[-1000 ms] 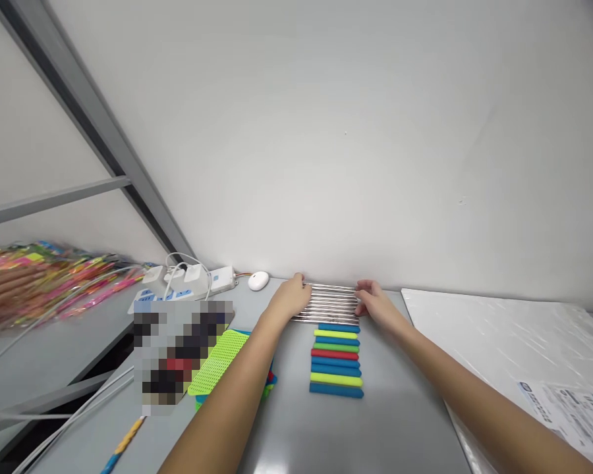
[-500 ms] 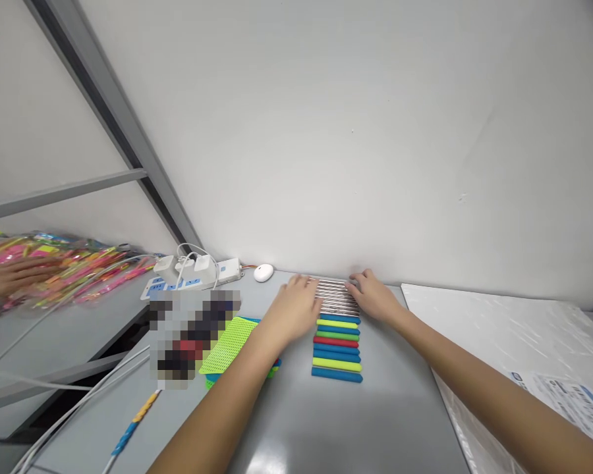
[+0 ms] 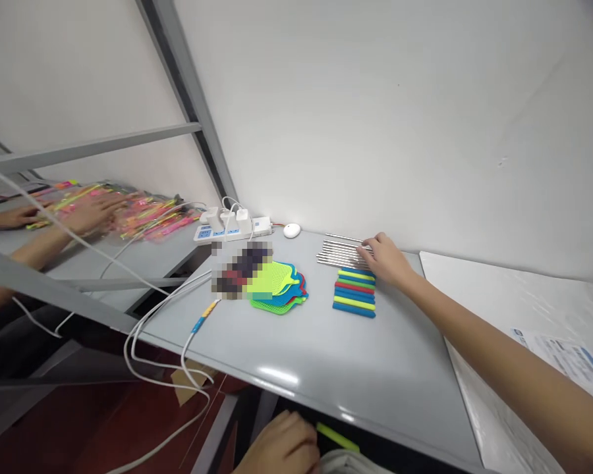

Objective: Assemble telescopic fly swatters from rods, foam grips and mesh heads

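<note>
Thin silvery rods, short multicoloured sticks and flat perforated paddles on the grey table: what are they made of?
Thin silvery rods: probably polished metal, since bright streaks run along them; which metal I can't tell.
Short multicoloured sticks: likely plastic or rubber, fairly matte, each in one even colour.
Flat perforated paddles: probably thin moulded plastic, given the bright even colours and regular holes; their gloss is unclear.

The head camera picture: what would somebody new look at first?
Probably the row of blue, yellow, green and red tubes on the grey table, with shiny metal rods just behind them, at the person's right grip. Next, the fanned stack of bright mesh paddles to their left. Then the pink and yellow bundles in clear plastic, on the far left.
</note>
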A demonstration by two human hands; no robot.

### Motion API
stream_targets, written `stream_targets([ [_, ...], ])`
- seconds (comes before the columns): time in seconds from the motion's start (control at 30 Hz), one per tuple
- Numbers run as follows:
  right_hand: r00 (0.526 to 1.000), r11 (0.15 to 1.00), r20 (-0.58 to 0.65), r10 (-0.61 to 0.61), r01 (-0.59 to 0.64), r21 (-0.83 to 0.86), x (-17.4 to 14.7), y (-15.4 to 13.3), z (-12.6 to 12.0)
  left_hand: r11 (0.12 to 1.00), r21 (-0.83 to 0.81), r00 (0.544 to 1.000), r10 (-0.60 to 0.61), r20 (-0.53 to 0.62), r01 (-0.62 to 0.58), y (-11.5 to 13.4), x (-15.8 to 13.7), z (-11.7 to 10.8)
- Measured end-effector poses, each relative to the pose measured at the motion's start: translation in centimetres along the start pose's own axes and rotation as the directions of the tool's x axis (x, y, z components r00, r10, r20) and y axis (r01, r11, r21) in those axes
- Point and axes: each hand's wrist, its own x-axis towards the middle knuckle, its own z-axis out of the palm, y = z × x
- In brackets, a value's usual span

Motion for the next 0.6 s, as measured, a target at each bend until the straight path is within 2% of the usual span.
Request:
stream_targets([
  [0.07, 0.999, 0.999, -0.005, -0.034, 0.034, 0.019, -1.9, -0.6, -0.5, 0.999, -0.009, 0.988, -0.035, 0.148, 0.037, 0.6, 1.1, 0.3],
  [0.17, 0.997, 0.996, -0.021, -0.07, 0.071, 0.045, -5.2, -1.5, -1.0, 1.0, 0.004, 0.949, 0.01, 0.315, -0.012, 0.7, 1.8, 1.9],
  [0.23, 0.996, 0.995, -0.038, -0.085, 0.087, 0.055, -7.3, -1.8, -1.1, 0.999, 0.052, 0.915, -0.008, 0.403, -0.014, -0.1, 1.1, 3.7],
  [0.3, 0.994, 0.993, -0.048, -0.094, 0.097, 0.067, -8.8, -1.6, -1.1, 0.992, 0.105, 0.877, 0.006, 0.48, -0.064, -1.5, 0.2, 5.5],
  [0.37, 0.995, 0.993, -0.059, -0.081, 0.086, 0.086, -9.5, -0.9, -1.0, 0.986, 0.165, 0.85, -0.06, 0.523, -0.033, -2.9, -0.4, 7.0],
  [0.47, 0.996, 0.991, -0.078, -0.038, 0.048, 0.128, -9.5, 0.4, -1.1, 0.967, 0.248, 0.839, -0.182, 0.513, 0.059, -4.2, -0.6, 8.4],
  [0.6, 0.997, 0.982, -0.083, 0.002, 0.014, 0.189, -8.8, 2.1, -1.0, 0.961, 0.258, 0.811, -0.226, 0.539, 0.096, -4.4, -0.8, 9.1],
])
